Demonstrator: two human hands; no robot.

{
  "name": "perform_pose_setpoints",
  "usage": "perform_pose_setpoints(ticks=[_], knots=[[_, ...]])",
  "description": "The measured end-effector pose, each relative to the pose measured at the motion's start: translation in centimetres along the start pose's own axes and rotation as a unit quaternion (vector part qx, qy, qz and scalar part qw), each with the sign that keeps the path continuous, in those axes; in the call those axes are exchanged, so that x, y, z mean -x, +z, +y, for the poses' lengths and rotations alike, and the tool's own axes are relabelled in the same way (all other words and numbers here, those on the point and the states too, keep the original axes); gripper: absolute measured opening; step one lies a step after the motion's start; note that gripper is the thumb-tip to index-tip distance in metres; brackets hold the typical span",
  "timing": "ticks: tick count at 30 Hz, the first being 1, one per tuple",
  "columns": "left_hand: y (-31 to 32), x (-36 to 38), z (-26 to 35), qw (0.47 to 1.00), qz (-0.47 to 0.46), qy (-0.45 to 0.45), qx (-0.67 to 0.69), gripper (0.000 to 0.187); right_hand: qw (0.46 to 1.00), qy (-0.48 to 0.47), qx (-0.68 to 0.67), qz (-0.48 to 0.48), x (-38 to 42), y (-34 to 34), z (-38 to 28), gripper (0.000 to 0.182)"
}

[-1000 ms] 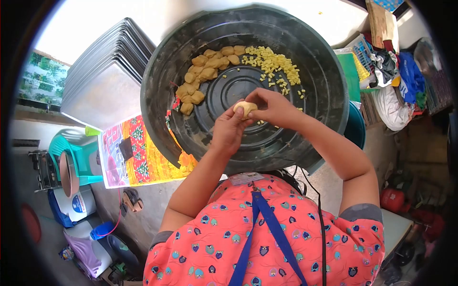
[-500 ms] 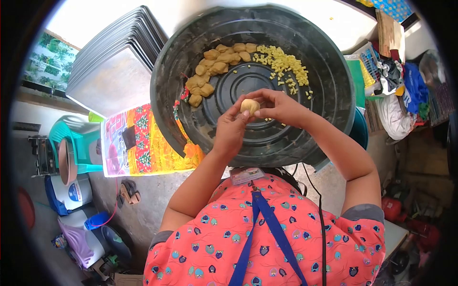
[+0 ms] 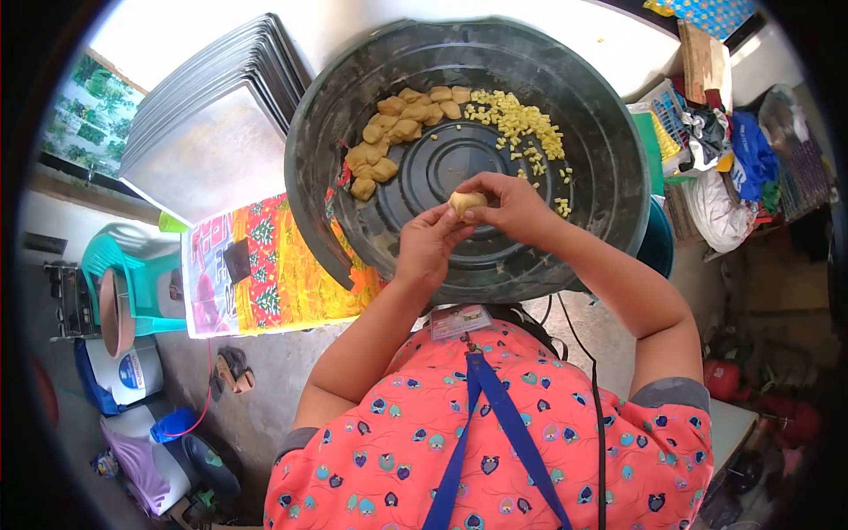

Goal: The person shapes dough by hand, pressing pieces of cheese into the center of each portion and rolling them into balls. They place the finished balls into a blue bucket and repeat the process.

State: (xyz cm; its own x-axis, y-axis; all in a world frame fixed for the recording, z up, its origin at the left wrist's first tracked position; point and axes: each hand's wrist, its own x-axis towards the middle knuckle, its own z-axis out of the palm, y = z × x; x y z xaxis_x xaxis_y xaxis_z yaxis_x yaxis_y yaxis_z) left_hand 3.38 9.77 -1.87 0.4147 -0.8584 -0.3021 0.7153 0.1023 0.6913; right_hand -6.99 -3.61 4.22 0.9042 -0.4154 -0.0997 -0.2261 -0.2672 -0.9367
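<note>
A small pale piece of dough (image 3: 465, 203) is pinched between my two hands over the large dark basin (image 3: 618, 221). My left hand (image 3: 427, 246) supports it from the lower left with thumb and fingertips. From the right, my right hand (image 3: 512, 208) curls its fingers over the top, thumb against the near side. Brown dough pieces (image 3: 389, 128) lie in a curve along the basin's far left. Small yellow cubes (image 3: 521, 119) are scattered on the far right of its floor. Whether anything is inside the held dough is hidden.
Stacked metal trays (image 3: 212, 141) lean at the left, behind a table with a colourful plastic cover (image 3: 274, 265). A teal chair (image 3: 141, 274) stands farther left. A black cable (image 3: 594, 371) hangs beside my body. Bags and clothes (image 3: 751, 159) pile up at the right.
The dough stays between my fingers, and my right-hand fingers have shifted over it. The view has moved slightly, so the basin appears a little lower and narrower.
</note>
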Motion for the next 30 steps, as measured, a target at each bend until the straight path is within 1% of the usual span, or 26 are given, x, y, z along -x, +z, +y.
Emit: perform_pose_setpoints(ticks=[2, 4, 5, 7, 10, 12, 13, 15, 17, 18, 20, 21, 22, 23, 24, 26, 27, 28, 29, 30], knots=[[0.2, 0.2, 0.1, 1.0, -0.011, 0.0, -0.008, 0.031, 1.0, 0.01, 0.016, 0.002, 0.3, 0.0, -0.1, 0.033], [1.1, 1.0, 0.9, 0.999, -0.04, -0.028, 0.013, 0.034, 0.999, 0.031, 0.032, -0.005, 0.5, -1.2, -0.9, 0.032], [1.4, 1.3, 1.2, 0.997, -0.053, -0.043, 0.025, 0.035, 0.999, 0.022, 0.028, 0.016, 0.6, -2.1, -1.2, 0.032], [1.2, 1.5, 1.0, 0.998, -0.027, -0.045, -0.045, 0.035, 0.998, 0.005, 0.019, 0.052, 1.2, -4.7, -1.7, 0.032], [-0.3, 1.0, -0.5, 0.987, 0.002, -0.025, -0.161, 0.034, 0.978, -0.039, -0.052, 0.198, 3.5, -11.0, -2.7, 0.034], [-1.7, 0.8, -2.2, 0.973, 0.016, -0.014, -0.228, 0.032, 0.94, -0.061, -0.11, 0.318, 5.8, -15.9, -2.6, 0.032], [-2.4, 1.0, -3.0, 0.966, 0.022, -0.015, -0.256, 0.031, 0.911, -0.068, -0.133, 0.384, 7.2, -18.6, -1.6, 0.031], [-2.9, 0.8, -3.3, 0.955, 0.03, -0.013, -0.295, 0.029, 0.861, -0.074, -0.119, 0.49, 10.2, -23.2, 1.4, 0.031], [-3.0, 1.0, -3.7, 0.949, 0.036, -0.01, -0.314, 0.028, 0.816, -0.026, -0.09, 0.57, 13.2, -26.8, 6.3, 0.029], [-2.7, 1.1, -3.7, 0.949, 0.041, -0.007, -0.313, 0.025, 0.817, 0.017, -0.116, 0.564, 14.3, -27.7, 8.7, 0.028], [-2.6, 1.0, -4.0, 0.933, 0.048, 0.006, -0.358, 0.025, 0.81, 0.101, -0.166, 0.554, 16.2, -28.9, 14.2, 0.025], [-2.6, 1.0, -4.2, 0.924, 0.048, 0.01, -0.379, 0.025, 0.835, 0.107, -0.154, 0.518, 17.3, -29.4, 18.2, 0.026], [-2.5, 1.2, -4.3, 0.919, 0.046, 0.015, -0.391, 0.025, 0.832, 0.207, -0.067, 0.51, 17.7, -28.4, 18.8, 0.029], [-2.6, 1.2, -4.3, 0.914, 0.056, 0.011, -0.401, 0.025, 0.841, 0.252, -0.047, 0.476, 17.9, -27.5, 19.9, 0.032], [-2.7, 1.2, -4.4, 0.91, 0.063, 0.005, -0.41, 0.025, 0.851, 0.296, 0.008, 0.434, 18.2, -27.1, 21.6, 0.031], [-2.8, 1.3, -4.7, 0.905, 0.074, -0.001, -0.419, 0.026, 0.874, 0.358, 0.016, 0.328, 19.1, -26.7, 26.0, 0.027], [-2.9, 1.3, -4.6, 0.904, 0.081, 0.001, -0.421, 0.026, 0.864, 0.411, -0.015, 0.289, 19.1, -26.1, 26.6, 0.026], [-3.0, 1.2, -4.6, 0.895, 0.093, -0.007, -0.437, 0.025, 0.844, 0.484, -0.022, 0.231, 19.0, -26.7, 28.1, 0.027], [-2.8, 1.3, -4.5, 0.894, 0.104, -0.007, -0.437, 0.025, 0.83, 0.513, 0.04, 0.213, 18.6, -26.2, 28.7, 0.023], [-2.8, 1.3, -4.5, 0.896, 0.11, -0.011, -0.43, 0.026, 0.836, 0.495, 0.142, 0.192, 18.6, -26.5, 30.3, 0.024]])
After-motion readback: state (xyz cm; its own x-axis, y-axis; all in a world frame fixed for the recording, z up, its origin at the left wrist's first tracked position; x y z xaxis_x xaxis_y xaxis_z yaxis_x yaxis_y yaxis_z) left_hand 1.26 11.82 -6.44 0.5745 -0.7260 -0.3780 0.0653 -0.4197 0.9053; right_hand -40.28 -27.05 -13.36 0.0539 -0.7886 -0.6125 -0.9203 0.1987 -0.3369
